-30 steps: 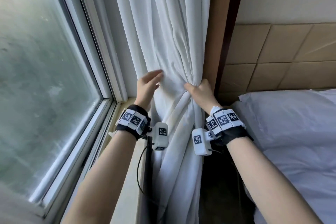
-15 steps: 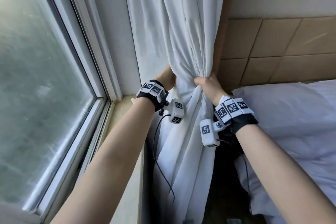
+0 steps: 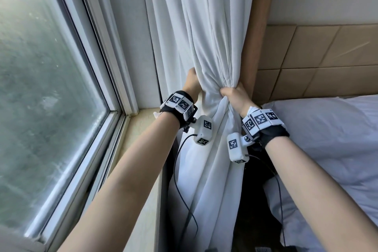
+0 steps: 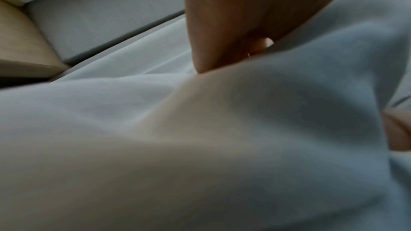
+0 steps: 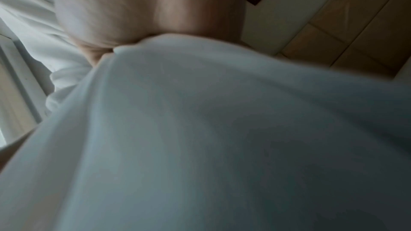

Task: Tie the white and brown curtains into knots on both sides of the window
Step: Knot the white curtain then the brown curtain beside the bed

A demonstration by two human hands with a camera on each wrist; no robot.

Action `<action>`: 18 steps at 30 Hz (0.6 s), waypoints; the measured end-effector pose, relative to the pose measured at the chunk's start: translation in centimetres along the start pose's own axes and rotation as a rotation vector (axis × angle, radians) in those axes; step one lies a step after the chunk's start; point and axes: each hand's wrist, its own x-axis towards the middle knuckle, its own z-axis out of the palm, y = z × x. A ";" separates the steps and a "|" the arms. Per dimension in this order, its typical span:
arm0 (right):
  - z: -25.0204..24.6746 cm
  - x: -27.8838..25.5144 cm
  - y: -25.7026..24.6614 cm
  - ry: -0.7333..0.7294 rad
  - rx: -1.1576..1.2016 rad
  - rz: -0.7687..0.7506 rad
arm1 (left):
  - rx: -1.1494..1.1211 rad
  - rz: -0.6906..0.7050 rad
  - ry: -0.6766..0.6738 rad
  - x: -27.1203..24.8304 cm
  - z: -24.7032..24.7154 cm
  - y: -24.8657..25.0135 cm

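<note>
A white curtain (image 3: 206, 26) hangs at the window's right side, with a strip of brown curtain (image 3: 259, 32) behind its right edge. My right hand (image 3: 233, 96) grips the white cloth, which bunches into tight folds at my fist. My left hand (image 3: 192, 81) reaches behind the curtain's left edge; its fingers are hidden by the cloth in the head view. In the left wrist view my left hand (image 4: 240, 29) curls around white cloth (image 4: 200, 138). The right wrist view shows my right hand (image 5: 133, 15) above gathered white cloth (image 5: 222, 120).
The window (image 3: 41, 88) fills the left, with a beige sill (image 3: 141, 129) below it. A bed with white bedding (image 3: 327, 139) lies at the right under a tan panelled headboard (image 3: 327, 57). Black cables (image 3: 182, 180) hang from my wrist cameras.
My left hand went from lying flat on the curtain's front to reaching behind its left edge. Both hands drew together, and the cloth is now gathered into a narrower bundle.
</note>
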 end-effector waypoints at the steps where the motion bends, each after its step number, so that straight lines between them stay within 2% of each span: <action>1: -0.2 0.0 -0.2 0.014 -0.006 0.002 | 0.059 0.075 0.076 -0.1 -0.1 0.0; 3: -0.7 0.3 0.1 0.046 -0.030 0.003 | 0.110 0.188 0.264 0.0 -1.2 -1.1; 6: -1.1 0.7 0.5 0.132 -0.107 -0.041 | 0.136 0.287 0.531 -0.7 -2.4 -2.9; 10: -0.5 1.9 1.0 0.222 -0.230 -0.034 | 0.222 0.522 0.583 -3.3 -2.4 -2.8; 13: 0.1 1.9 1.1 0.246 -0.297 -0.021 | 0.286 0.611 0.490 -5.3 -1.5 -2.7; 16: 0.3 1.3 0.8 0.242 -0.376 -0.022 | 0.376 0.707 0.250 -6.6 0.3 -1.9; 18: 0.4 0.9 0.6 0.205 -0.431 -0.011 | 0.472 0.657 0.075 -6.6 1.2 -1.1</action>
